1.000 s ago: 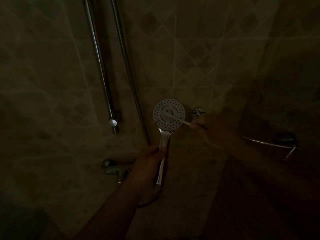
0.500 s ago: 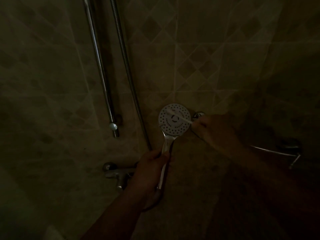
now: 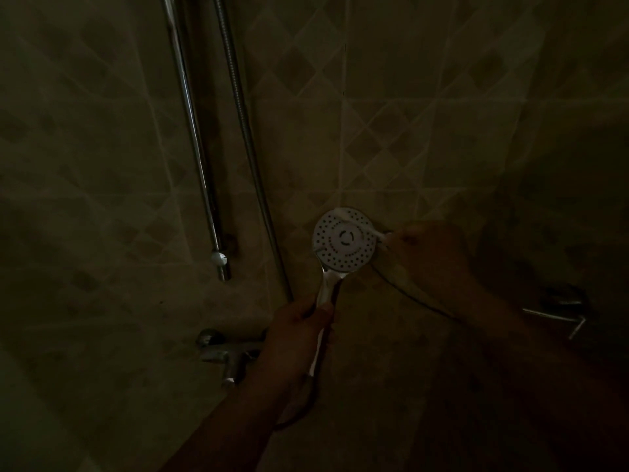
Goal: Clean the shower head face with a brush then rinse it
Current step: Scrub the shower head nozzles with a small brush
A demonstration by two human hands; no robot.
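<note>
Gripped around the chrome handle, the shower head (image 3: 344, 244) stood upright in the left hand (image 3: 299, 338), whose fingers and thumb were curled round the stem below the round white face. That face, dotted with dark nozzle holes, was turned toward the camera in front of the tiled wall (image 3: 425, 114). The right hand (image 3: 425, 253) sat just beside the face's right edge, pinching a pale brush (image 3: 357, 222) whose handle lay across the upper part of the face; the bristle end blurred into the white rim at the top and could not be made out. Dim light swallowed most of both forearms and the lower right of the view. Left of the shower head, a chrome rail (image 3: 194, 141) and a ribbed hose (image 3: 245, 131) ran down the wall, their tops cut off. A tap (image 3: 224, 356) showed faintly below, partly hidden behind the left hand.
</note>
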